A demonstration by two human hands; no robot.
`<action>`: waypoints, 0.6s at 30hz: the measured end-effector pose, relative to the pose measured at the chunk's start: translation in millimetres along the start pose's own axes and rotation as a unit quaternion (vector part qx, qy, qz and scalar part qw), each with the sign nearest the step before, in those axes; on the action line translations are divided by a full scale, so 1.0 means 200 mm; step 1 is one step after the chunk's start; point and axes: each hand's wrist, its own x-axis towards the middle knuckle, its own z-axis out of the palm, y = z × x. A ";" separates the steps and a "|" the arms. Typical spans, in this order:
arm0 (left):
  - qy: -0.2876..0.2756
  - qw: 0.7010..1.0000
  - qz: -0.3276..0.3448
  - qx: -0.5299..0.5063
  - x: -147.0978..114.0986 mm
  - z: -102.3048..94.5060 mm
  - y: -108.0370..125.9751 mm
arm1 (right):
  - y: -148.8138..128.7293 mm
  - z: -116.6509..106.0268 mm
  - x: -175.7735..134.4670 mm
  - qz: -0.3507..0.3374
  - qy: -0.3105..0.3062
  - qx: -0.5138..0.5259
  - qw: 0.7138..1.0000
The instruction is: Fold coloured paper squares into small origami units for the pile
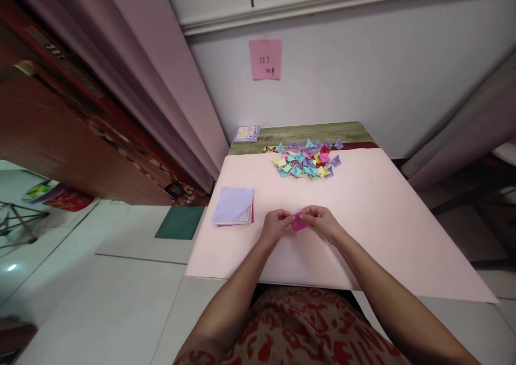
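The folded paper (298, 224) is magenta. The paper stack (233, 202) is plain lavender on top — white and red at its edges. The folded pieces (308, 162) mix purple, turquoise, yellow, pale green, red and pink. Pale pink covers the table (363, 209); its bare back strip is streaky green. The pink note (265, 53) bears dark "357" — the brown garment (290, 327), red blotches.

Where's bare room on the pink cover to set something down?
Largest: pink cover right of the right hand, to the cover's right edge. Smaller: near-left corner, in front of the paper stack. Crowded: far middle, under the folded-paper pile; around left hand and magenta paper.
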 end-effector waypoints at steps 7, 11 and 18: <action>-0.004 1.000 0.010 0.024 -0.01 0.01 0.06 | -0.02 -0.03 -0.01 -0.001 -0.026 0.001 1.000; -0.016 0.988 0.073 0.132 -0.02 0.01 0.08 | -0.04 -0.03 -0.04 -0.066 0.012 -0.172 0.983; 0.042 0.894 0.293 0.335 -0.06 0.00 0.11 | 0.01 -0.01 -0.10 -0.242 0.120 -0.382 0.884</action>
